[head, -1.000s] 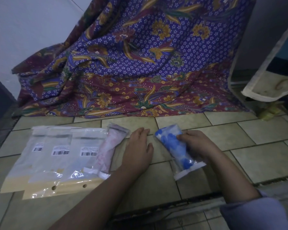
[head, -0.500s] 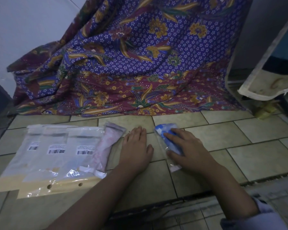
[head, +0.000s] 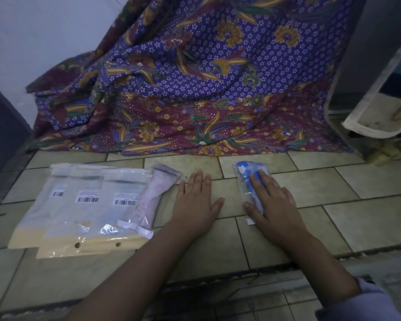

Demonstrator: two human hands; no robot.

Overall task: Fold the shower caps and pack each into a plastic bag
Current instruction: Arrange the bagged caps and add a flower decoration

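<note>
Blue cap bag [head: 245,174] flat on floor; pink bag [head: 153,195] beside.

Blue packed bag [head: 245,179] lowered to floor, right hand [head: 271,205] apparently flattening it

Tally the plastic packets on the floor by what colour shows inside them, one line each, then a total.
Barcode-labelled pale packets: 3
Pink-filled packet: 1
Blue-filled packet: 1, under the flat right hand
Total: 5
The left hand lies flat on the tile floor, touching no packet.
</note>
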